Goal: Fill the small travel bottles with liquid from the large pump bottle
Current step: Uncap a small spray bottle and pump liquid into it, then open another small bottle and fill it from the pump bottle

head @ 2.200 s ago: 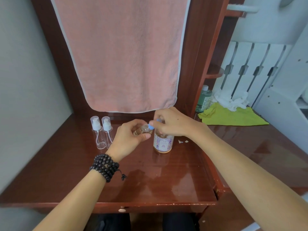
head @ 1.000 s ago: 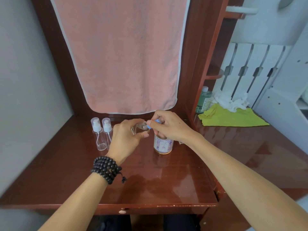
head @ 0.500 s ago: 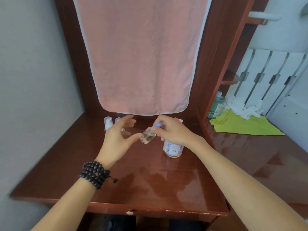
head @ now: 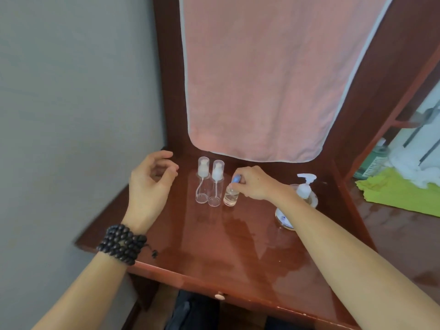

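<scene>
1. Behind everything hangs a pink towel [head: 257,77] on a dark red wooden frame, over the glossy desk [head: 214,246] where we work.
2. Our right fingers [head: 238,181] pinch the blue cap [head: 235,179] of the small capped bottle [head: 231,196], which stands upright on the desk with clear liquid inside.
3. Our right hand [head: 256,185] is just setting that bottle beside two spray travel bottles [head: 209,183], which stand in a row touching or nearly touching it.
4. Our left fingers [head: 166,167] are loosely curled and hold nothing; the left hand [head: 148,184], with a bead bracelet [head: 122,244] at the wrist, hovers above the desk's back-left corner, apart from the bottles.
5. Both spray bottles look empty: we see only the dip tubes through clear walls, with their overcaps on.
6. Further right, partly hidden by our right forearm, stands the large pump bottle [head: 303,189], well apart from the row.
7. We judge one small bottle filled and capped, so that part seems done.
8. Two bottles are left: each needs opening, filling from the pump and closing.
9. Off to the right lie a green cloth [head: 400,191] and white rags, not involved.
</scene>
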### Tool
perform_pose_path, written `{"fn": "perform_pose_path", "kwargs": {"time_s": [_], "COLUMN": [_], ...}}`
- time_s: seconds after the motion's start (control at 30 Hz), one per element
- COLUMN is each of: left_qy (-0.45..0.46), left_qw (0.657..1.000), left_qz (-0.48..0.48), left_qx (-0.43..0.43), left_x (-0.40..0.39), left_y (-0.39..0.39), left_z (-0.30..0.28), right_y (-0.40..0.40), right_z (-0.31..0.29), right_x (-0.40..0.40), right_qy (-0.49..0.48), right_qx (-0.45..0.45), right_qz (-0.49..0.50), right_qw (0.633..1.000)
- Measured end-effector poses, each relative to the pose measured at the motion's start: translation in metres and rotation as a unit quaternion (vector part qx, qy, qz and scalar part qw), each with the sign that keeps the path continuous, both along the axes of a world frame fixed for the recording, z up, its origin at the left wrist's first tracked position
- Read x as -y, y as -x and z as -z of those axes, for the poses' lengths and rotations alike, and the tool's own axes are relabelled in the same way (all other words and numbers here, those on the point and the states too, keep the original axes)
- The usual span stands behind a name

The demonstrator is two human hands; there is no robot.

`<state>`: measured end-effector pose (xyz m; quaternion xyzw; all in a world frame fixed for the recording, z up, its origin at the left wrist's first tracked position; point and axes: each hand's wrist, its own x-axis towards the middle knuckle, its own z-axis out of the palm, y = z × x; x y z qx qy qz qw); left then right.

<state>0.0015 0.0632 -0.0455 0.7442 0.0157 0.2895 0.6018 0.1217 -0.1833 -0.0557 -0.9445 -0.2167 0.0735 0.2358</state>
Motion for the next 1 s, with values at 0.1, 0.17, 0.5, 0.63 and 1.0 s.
{"fn": "perform_pose_path", "kwargs": {"time_s": [0.1,0.17,0.5,0.63,1.0], "left_qy": [0.002,0.003,-0.003,-0.009,-0.156], "left_qw": [1.000,1.000,0.999,0.999,0.977], "left_qz": [0.005,0.010,0.022,0.029,0.125], "left_qx": [-0.006,-0.009,-0.023,-0.021,-0.072], "left_x": [0.001,0.003,0.012,0.018,0.065], "left_y": [-0.002,-0.004,-0.006,-0.002,0.003], "left_z": [0.003,0.005,0.003,-0.003,-0.023], "right_y": [0.000,0.002,0.016,0.018,0.057], "right_z": [0.005,0.008,-0.029,-0.032,-0.101], "right_x": [-0.005,-0.007,-0.017,-0.031,0.015], "right_qy": [0.032,0.037,0.000,0.003,-0.132], "right_qx": [-0.012,-0.013,0.104,0.150,0.202], "right_qz": [-0.012,-0.013,-0.037,-0.033,-0.001], "right_qw": [0.999,0.999,0.994,0.988,0.970]}}
